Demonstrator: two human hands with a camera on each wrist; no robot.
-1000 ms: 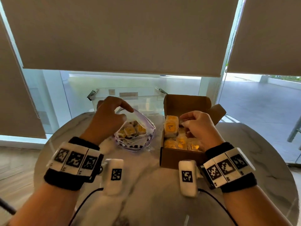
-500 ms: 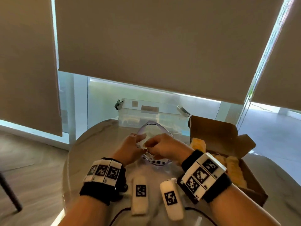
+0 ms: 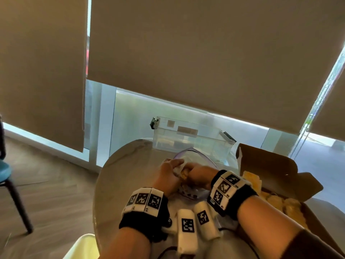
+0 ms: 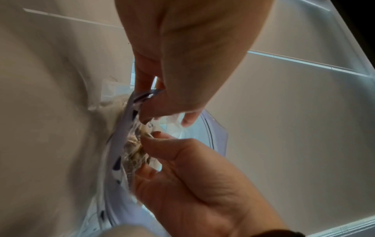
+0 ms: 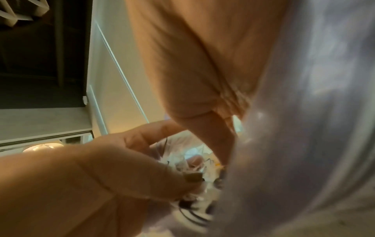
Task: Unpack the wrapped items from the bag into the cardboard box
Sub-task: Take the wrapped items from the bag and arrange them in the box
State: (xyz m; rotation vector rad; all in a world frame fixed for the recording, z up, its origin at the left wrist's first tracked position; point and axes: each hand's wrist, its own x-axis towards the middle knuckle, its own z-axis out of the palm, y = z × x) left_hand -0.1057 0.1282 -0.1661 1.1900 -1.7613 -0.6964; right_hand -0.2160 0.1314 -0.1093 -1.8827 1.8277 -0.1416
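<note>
Beige roller blinds and a bright window strip are seen behind a round pale marble table. At far left a teal chair is partly visible.

On the table, the left hand is placed at the near-left rim of the clear zip-top plastic bag with dark print; its fingers are curled and the rim is pinched, mouth kept open.

Just right of it, touching, the right hand is reached into the mouth from above; its fingertips are narrowed on a yellow wrapped item in crinkly clear film. The item is seen between the two hands, at the bag mouth, not yet clear of it. Long axis of the item cannot be told: blurred.

Behind the bag a clear lidded plastic tub is set.

At far right the open brown cardboard box is seen, several yellow wrapped items already inside. Judged: the box lies right of the right hand, so that hand is nearer; the carry would go rightward, over the box's near-left wall. More items in the bag appear likely, count unclear.
</note>
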